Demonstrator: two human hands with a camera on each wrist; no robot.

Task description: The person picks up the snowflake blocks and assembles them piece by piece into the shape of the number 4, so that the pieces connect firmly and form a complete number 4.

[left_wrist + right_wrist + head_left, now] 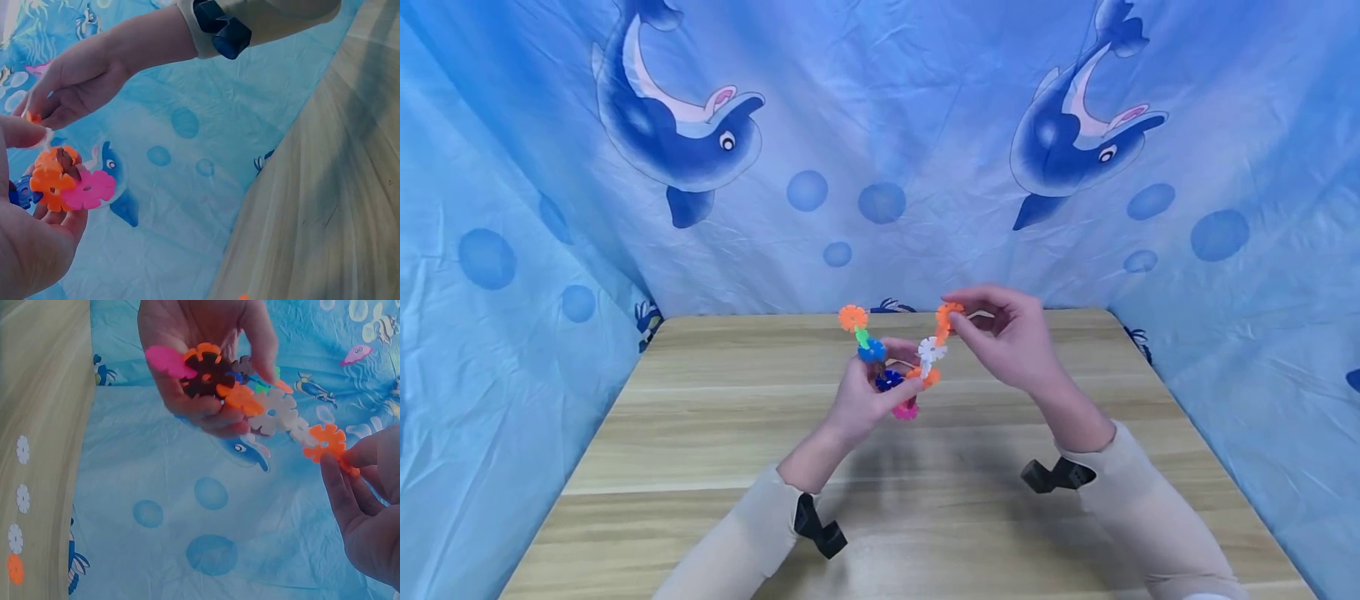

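Observation:
A chain of interlocking snowflake discs is held up above the table, bent in a V shape in the head view. Its left branch ends in an orange disc (pixel 853 317), above a green disc (pixel 862 337) and a blue disc (pixel 872 350). Low on the chain, my left hand (pixel 856 402) grips around a dark blue disc (pixel 890 381) and an orange one; a pink disc (pixel 90 189) and a brown disc (pixel 207 378) stick out there. White discs (pixel 274 411) lead up the right branch. My right hand (pixel 1017 342) pinches the orange disc (pixel 326 442) at that end.
The wooden table (pixel 700 417) lies below both hands. Loose white discs (pixel 22 499) and an orange disc (pixel 15 569) lie in a row on it in the right wrist view. A blue dolphin-print curtain (pixel 925 167) hangs behind and at the sides.

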